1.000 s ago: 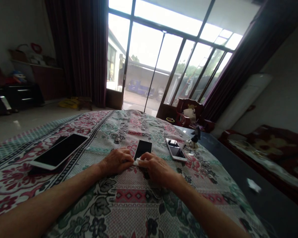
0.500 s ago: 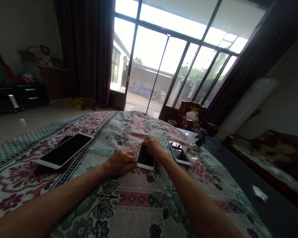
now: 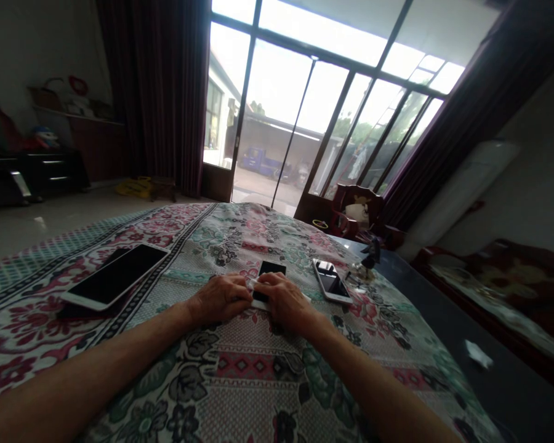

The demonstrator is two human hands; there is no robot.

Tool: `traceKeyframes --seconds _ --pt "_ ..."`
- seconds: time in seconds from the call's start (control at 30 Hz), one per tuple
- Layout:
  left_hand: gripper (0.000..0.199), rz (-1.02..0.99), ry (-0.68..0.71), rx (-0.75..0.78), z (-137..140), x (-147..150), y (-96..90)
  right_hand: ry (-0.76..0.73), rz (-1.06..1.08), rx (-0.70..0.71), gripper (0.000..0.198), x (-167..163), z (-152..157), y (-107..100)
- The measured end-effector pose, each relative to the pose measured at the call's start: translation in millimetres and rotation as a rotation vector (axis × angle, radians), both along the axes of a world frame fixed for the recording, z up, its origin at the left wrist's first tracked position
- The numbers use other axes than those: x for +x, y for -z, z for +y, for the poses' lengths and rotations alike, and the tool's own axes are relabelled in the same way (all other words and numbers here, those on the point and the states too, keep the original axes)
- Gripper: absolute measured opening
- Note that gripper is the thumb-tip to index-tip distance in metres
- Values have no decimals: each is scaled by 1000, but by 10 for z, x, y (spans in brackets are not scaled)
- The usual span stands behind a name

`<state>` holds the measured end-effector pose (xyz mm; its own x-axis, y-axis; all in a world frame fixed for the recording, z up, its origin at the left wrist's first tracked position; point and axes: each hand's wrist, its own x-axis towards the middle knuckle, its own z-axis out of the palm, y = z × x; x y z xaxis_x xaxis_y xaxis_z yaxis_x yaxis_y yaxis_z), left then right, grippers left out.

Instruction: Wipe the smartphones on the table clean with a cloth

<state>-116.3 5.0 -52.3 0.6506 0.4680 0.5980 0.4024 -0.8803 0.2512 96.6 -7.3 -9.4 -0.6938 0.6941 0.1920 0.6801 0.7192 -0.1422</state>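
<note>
A white-framed smartphone (image 3: 272,268) with a dark screen lies on the patterned tablecloth (image 3: 253,363) in front of me. My left hand (image 3: 224,298) has its fingers curled at the phone's left edge, gripping it there. My right hand (image 3: 284,300) rests over the lower part of the screen, fingers closed on what looks like a white tissue (image 3: 252,284); bits of white show by the fingertips and beside the palm. The hand hides much of the phone. Another white smartphone (image 3: 332,282) lies to the right, apart from both hands.
At the left, a large white tablet (image 3: 117,277) lies on a dark flat case (image 3: 90,311). A small dark figurine (image 3: 370,252) stands beyond the right phone. A crumpled white piece (image 3: 479,354) lies on the dark surface at right. Wooden seats stand past the table.
My right hand has moved from the top of the phone down and toward me, uncovering the phone's upper end. White material now shows at its fingers. My left hand stays at the left edge.
</note>
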Motion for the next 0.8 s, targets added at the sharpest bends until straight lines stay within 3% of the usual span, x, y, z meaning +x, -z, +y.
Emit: traceKeyframes --seconds 0.2,0.6,0.8 --pt "23 25 -14 -26 -29 -3 -17 -48 69 -27 34 -46 -169 -3" --pt "22 -6 -8 -36 -17 -17 17 -84 76 -59 34 4 -134 -59" --pt "24 10 -30 -43 -46 -16 -7 -94 104 -9 32 5 -94 37"
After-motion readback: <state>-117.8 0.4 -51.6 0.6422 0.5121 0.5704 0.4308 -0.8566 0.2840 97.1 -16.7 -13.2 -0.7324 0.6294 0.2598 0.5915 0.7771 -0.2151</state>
